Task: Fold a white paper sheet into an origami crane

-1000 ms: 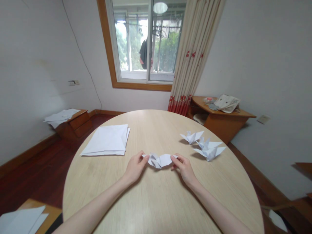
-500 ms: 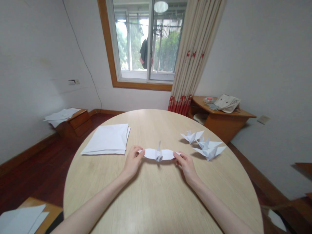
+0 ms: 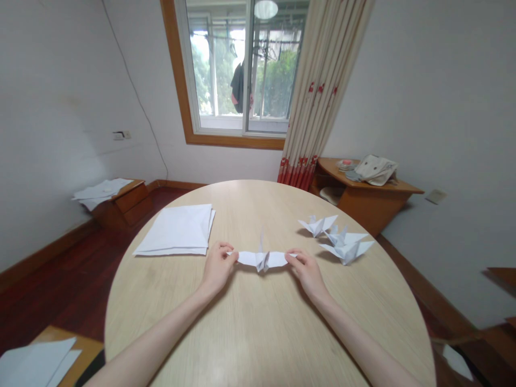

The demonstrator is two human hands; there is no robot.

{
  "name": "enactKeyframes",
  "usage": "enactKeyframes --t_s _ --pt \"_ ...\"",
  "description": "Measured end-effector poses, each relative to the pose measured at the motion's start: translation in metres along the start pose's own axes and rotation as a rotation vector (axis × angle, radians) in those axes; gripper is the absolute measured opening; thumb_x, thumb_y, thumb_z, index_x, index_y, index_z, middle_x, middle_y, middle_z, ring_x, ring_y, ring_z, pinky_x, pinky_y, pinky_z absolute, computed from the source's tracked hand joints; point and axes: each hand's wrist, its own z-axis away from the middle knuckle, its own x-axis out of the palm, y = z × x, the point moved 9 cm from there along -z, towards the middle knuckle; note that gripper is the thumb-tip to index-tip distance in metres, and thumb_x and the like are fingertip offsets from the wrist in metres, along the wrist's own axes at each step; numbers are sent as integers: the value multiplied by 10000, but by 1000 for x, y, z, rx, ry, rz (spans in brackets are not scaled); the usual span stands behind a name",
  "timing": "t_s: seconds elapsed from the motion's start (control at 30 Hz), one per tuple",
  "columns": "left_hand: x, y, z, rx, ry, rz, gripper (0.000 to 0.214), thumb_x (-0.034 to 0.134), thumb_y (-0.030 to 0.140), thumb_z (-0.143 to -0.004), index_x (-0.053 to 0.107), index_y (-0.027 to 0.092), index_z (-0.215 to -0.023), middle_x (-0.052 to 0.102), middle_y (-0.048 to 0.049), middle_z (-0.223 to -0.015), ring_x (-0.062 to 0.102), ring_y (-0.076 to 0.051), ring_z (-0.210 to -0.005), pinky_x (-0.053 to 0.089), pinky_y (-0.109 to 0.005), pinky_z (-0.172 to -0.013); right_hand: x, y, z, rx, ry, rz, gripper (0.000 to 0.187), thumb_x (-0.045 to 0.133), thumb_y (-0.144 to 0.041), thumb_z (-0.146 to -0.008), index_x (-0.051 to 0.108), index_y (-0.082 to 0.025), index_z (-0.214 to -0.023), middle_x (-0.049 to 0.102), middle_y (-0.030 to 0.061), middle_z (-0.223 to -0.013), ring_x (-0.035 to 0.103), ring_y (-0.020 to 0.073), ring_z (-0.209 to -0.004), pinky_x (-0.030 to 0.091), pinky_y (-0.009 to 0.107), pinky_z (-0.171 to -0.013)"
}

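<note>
A white paper crane [image 3: 263, 261] is stretched between my two hands over the middle of the round table [image 3: 258, 333]. My left hand [image 3: 220, 264] pinches the tip of its left wing between thumb and fingers. At the other wing tip, my right hand [image 3: 307, 270] has the same kind of pinch. The wings spread out nearly level, and a thin point of paper sticks up behind the folded body. To the right sit several finished-looking paper cranes [image 3: 346, 251], close together with wings spread.
A stack of white paper sheets [image 3: 177, 230] lies on the table's left side. Beyond the table stand a wooden corner desk [image 3: 371, 196] with a cloth bag [image 3: 377, 170] on it, and a low cabinet [image 3: 129, 204] bearing papers. A curtain [image 3: 318, 91] hangs by the window.
The held crane has tilted, its body dipping slightly lower and its wings looking narrower. Both hands keep their pinch on the wing tips and have barely shifted.
</note>
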Motion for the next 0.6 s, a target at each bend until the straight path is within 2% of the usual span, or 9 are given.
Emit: enactKeyframes --t_s 0.13,0.33,0.47,0.6 --pt "2 5 3 0 -40 -49 234 604 188 -698 625 189 -465 608 -58 -880 557 -213 -828 399 -318 -784 -2 0 -1 -52 19 103 283 583 -447 -718 623 -201 -586 625 89 -877 537 258 -884 379 394 -839" --pt "4 18 7 61 -75 -128 301 581 185 -764 666 216 -476 631 -59 -852 553 -238 -870 388 -354 -830 -7 -12 5 -128 70 201 214 562 -408 -763 584 -207 -835 588 77 -908 502 274 -918 365 427 -868" --pt "7 27 12 107 -109 -200 338 542 190 -800 679 217 -492 642 -51 -841 553 -226 -869 384 -347 -831 -8 -37 17 -322 163 366 263 504 -401 -850 538 -210 -1027 581 95 -1066 478 286 -1049 340 450 -912" --pt "11 38 19 163 -160 -237 391 508 210 -836 650 204 -471 641 -35 -799 570 -201 -831 391 -323 -796 -2 -68 38 -542 211 510 239 461 -354 -918 515 -223 -1109 553 101 -1177 473 284 -1098 327 433 -893"
